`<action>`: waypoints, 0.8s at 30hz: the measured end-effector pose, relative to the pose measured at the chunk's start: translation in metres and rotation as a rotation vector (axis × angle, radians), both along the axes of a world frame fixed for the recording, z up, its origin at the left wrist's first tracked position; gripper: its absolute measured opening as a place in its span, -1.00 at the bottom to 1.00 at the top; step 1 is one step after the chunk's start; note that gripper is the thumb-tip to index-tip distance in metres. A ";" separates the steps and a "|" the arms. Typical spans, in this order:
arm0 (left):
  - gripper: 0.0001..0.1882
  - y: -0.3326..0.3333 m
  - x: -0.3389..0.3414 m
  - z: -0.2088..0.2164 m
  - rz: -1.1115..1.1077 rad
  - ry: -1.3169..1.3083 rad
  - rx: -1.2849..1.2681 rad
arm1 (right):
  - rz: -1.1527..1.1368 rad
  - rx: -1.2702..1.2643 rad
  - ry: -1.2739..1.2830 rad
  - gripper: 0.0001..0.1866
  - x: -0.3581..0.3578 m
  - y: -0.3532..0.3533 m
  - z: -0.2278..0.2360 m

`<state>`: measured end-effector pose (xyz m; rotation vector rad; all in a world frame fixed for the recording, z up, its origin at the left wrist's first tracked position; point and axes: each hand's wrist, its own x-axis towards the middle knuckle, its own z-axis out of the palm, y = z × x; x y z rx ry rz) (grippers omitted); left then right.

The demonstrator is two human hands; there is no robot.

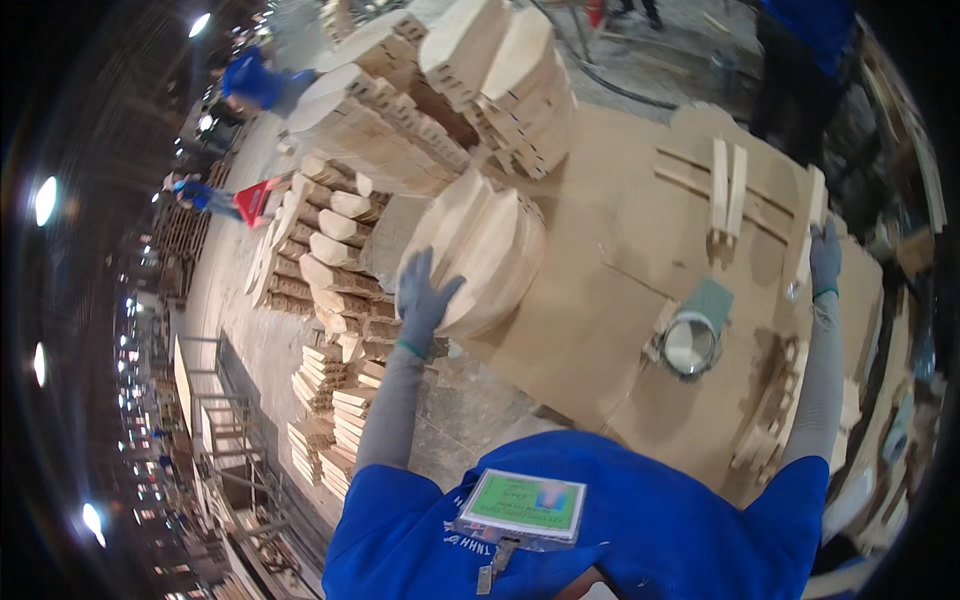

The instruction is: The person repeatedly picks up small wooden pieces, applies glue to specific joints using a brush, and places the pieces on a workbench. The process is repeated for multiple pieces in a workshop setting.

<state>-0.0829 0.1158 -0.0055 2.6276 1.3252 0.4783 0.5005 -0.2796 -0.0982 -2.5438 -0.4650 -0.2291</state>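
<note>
My left hand (424,300), in a grey glove, lies with fingers spread on the near left side of a stack of rounded wooden panels (480,250). At the far right of the cardboard-covered table (575,330), the gloved fingers of my right hand (826,262) are closed round a pale wooden slat (811,215) standing lengthwise away from me. Left of that slat, two short wooden pieces (719,185) lie side by side across two thin wooden strips (680,181). An open round can (690,345) with pale contents stands mid-table, touching a grey-green flat piece (709,303).
Tall stacks of rounded panels (375,130) rise at the far left. Below them, piles of cut wooden pieces (335,240) stand beside the table. More small wood parts (770,405) lie near my right forearm. A person in blue (805,50) stands beyond the table.
</note>
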 end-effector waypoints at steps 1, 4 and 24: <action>-0.09 0.020 0.007 -0.004 -0.017 0.121 0.079 | 0.067 0.160 -0.030 -0.43 -0.020 -0.008 0.008; 0.12 0.061 -0.011 -0.019 0.028 0.399 0.153 | 0.256 0.963 0.481 -0.49 -0.128 0.019 0.042; -0.07 -0.058 0.011 0.026 -0.375 -0.481 -1.279 | 0.062 0.825 0.344 -0.88 -0.375 0.002 0.061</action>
